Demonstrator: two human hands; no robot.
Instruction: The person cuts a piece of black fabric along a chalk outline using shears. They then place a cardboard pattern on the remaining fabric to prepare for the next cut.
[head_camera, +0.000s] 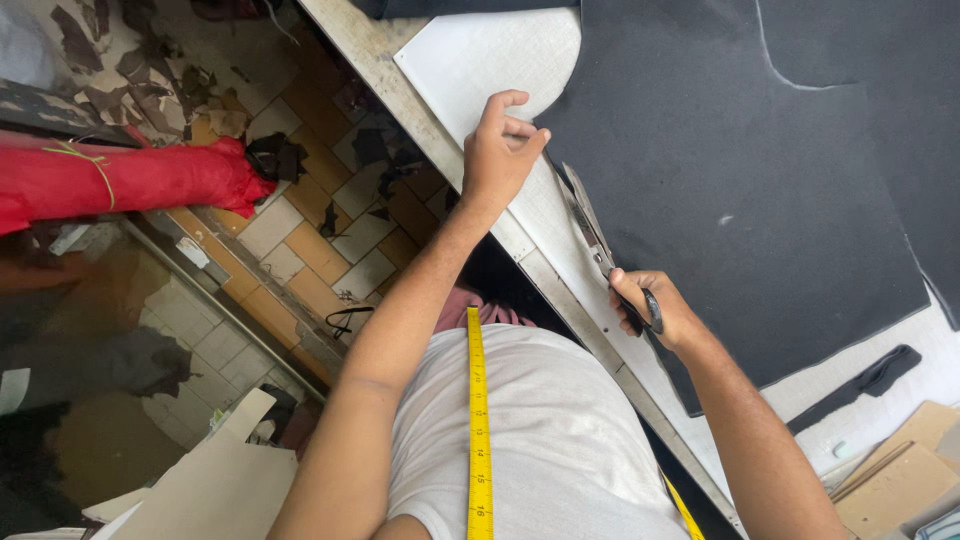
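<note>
on the worktop: we see a long pale worktop (560, 290) running on a slant, its near edge worn and scuffed, most of it under cloth.
floor: to the left we look down on a floor of tan and cream tiles (300, 240), littered with dark fabric scraps.
dark cloth: a big sheet of charcoal cloth (740, 190), matt and felt-like, lies flat over the worktop with a thin chalk line curving near its top.
pattern piece: a stiff whitish pattern piece (480, 60) with one rounded end lies at the cloth's left edge, partly over it.
left hand: our left hand (497, 150) presses on the pattern piece, fingers bent and spread a little, holding nothing.
right hand: our right hand (655, 310) is closed round the dark handles of a pair of scissors (600, 245).
scissors: the long metal blades point up along the cloth's edge, between the two hands; we cannot tell whether they are parted.
tape measure: a yellow tape measure (478, 420) hangs down our white shirt.
red roll: a roll of red fabric (130, 180), tied with a thin cord, lies at the left above the floor.
card: pale sheets of card (215, 480) lean at lower left, brown board (900, 480) at lower right.
strip: a narrow dark strip of cloth (860, 385) lies just beside the big sheet's lower edge.
</note>
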